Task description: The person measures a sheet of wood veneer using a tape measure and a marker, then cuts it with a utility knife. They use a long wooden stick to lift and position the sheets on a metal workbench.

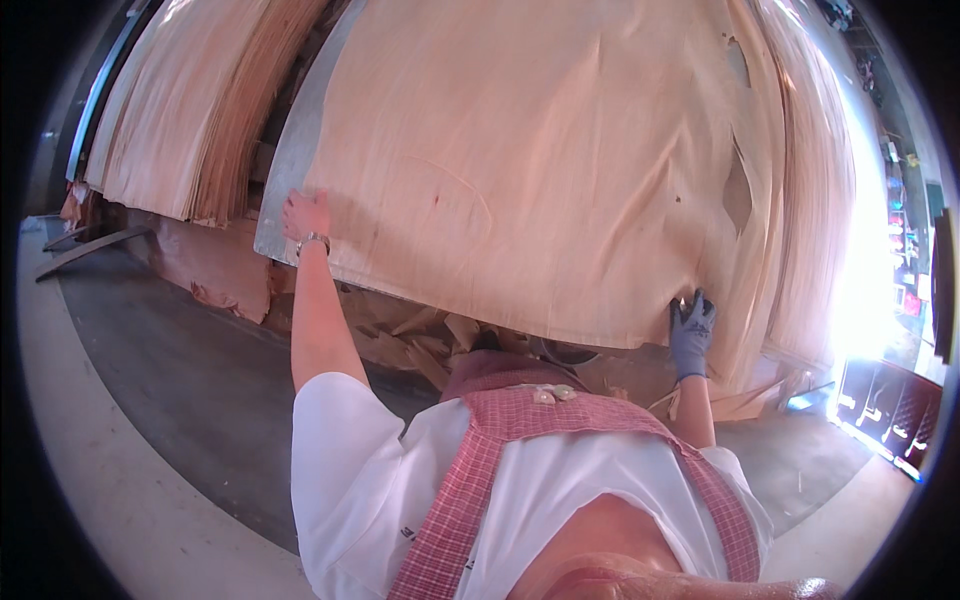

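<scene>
A wide, thin wood veneer sheet (520, 170), pale tan and rippled toward the right, lies in front of me. A smooth grey surface (283, 185) shows beneath its left edge. My left hand (306, 214), bare with a band on the wrist, is closed at the sheet's left edge near the front corner; its fingertips are partly hidden. At the front edge on the right, my right hand (691, 335) wears a grey-blue glove and grips the veneer, which creases around the fingers. Long splits and small holes mark the sheet's right side.
Tall veneer stacks stand on the left (180, 110) and on the right (815, 200). Torn veneer scraps (410, 335) lie under the front edge. A wooden strip (95, 250) sticks out at the left, above the grey floor (190, 380). Bright light glares at the right.
</scene>
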Demonstrator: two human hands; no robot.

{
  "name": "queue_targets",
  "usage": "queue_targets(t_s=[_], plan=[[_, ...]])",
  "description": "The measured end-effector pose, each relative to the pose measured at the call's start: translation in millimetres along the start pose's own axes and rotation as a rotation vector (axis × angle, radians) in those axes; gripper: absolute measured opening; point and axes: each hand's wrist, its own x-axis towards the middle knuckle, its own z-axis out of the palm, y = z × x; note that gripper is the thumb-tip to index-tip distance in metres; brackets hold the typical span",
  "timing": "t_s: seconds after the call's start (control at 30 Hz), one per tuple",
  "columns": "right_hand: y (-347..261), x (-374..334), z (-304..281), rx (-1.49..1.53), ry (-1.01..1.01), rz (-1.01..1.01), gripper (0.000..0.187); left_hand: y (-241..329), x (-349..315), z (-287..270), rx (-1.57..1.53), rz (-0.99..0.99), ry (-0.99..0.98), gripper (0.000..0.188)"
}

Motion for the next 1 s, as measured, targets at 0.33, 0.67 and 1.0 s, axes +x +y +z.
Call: queue_targets(t_s=[0.33, 0.67, 1.0], plan=[[37.0, -26.5, 13.2, 0.097, 0.03, 0.007, 0.047, 14.6, 38.7, -25.8, -0.001, 0.119, -0.208, 0.033], [-74.3, 66.7, 15.7, 0.104, 0.06, -0.051, 0.042, 53.6, 147.9, -23.1, -0.138, 0.117, 0.289, 0.039], [26.6, 26.8, 38.9, -0.041, 0.21, 0.213, 0.056, 7.3, -58.4, -8.5, -1.445, -0.651, -0.651, 0.052]])
